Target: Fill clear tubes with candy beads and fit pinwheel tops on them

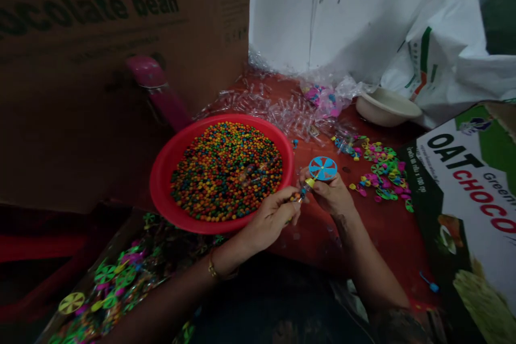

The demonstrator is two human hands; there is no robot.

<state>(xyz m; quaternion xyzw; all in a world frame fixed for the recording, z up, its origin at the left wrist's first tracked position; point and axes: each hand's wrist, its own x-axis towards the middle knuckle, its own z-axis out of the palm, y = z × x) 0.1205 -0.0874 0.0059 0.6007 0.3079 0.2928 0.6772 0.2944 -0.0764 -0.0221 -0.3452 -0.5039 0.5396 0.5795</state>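
Dark clothing [282,295] of the wearer fills the bottom centre, with bare forearms reaching forward on either side, a thin gold-coloured bracelet [211,266] on the left wrist. Left hand [272,217] is closed, its thumb and fingers pinching a slim clear plastic tube [297,198] with small coloured balls inside. Right hand [332,193] is closed too, thumb and fingers pinching a small yellow plastic cap [310,183] at the tube's upper end; a round blue plastic spoked wheel [323,169] stands just above that cap. Both hands are over a red worktop [318,231], just beside the right edge of a wide red plastic basin [161,188] holding many small, round, multicoloured balls [226,172].

Behind the basin, empty clear plastic tubes [282,110] lie in a loose heap. Right of the hands is a scattered pile of pink, green, yellow and blue plastic pieces [385,172]; beyond it, a pale round bowl [389,98] sits before a white sack [447,59]. Far right is a green-and-white printed box [467,172] reading "OAT CHOCO". Lower left, more bright spoked wheels [115,279] lie heaped. Behind them rises a large brown cardboard box [193,54].
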